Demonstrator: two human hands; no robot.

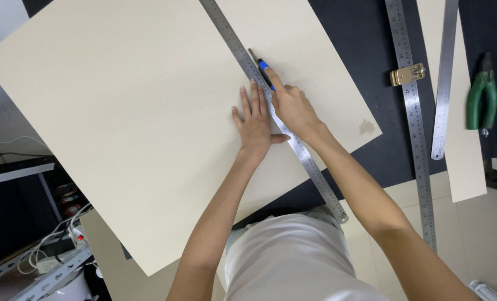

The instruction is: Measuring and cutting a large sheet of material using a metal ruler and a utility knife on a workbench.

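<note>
Pressing flat, L hand (254, 124) pins ruler (271, 103); R hand (292, 106) grips blue cutter (264, 68)

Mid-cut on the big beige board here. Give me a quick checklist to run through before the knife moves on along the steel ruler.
1. Left hand flat on the long ruler, pinning it to the beige board: ok.
2. Left fingertips on the side away from the knife: ok.
3. Right hand has a closed grip on the blue-handled knife: ok.
4. Blade tight against the ruler edge: cannot tell.
5. Dark mat under the cut line: cannot tell, board covers it.
6. Spare rulers and green pliers lie apart from the board: ok.
</note>
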